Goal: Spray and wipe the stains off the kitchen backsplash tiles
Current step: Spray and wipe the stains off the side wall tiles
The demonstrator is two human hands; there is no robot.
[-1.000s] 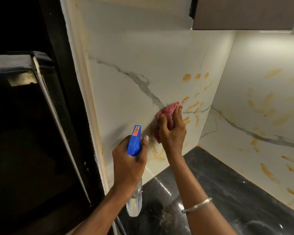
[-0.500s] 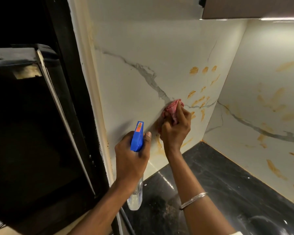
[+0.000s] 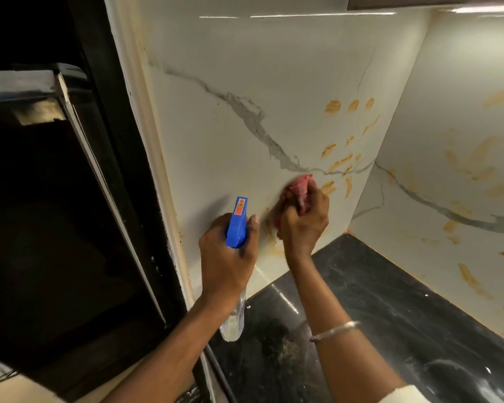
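White marble-look backsplash tiles (image 3: 245,82) fill the corner, marked with orange-brown stains (image 3: 339,162) on the left wall and more stains (image 3: 472,279) on the right wall. My right hand (image 3: 303,225) presses a bunched pink cloth (image 3: 298,187) against the left wall, just left of a cluster of stains. A faint smear shows on the tile below the cloth. My left hand (image 3: 227,260) grips a clear spray bottle (image 3: 233,318) with a blue trigger head (image 3: 237,222), its nozzle pointing up at the wall.
A black glossy countertop (image 3: 376,315) with crumbs lies below the tiles. A dark appliance (image 3: 56,213) with a pale edge stands at the left beside a cream wall trim (image 3: 146,141). A cabinet underside with a light strip runs along the top.
My right hand has rubbed the pink cloth down and slightly right on the left wall. The left hand keeps the bottle in about the same place. The camera view has tilted down a little.
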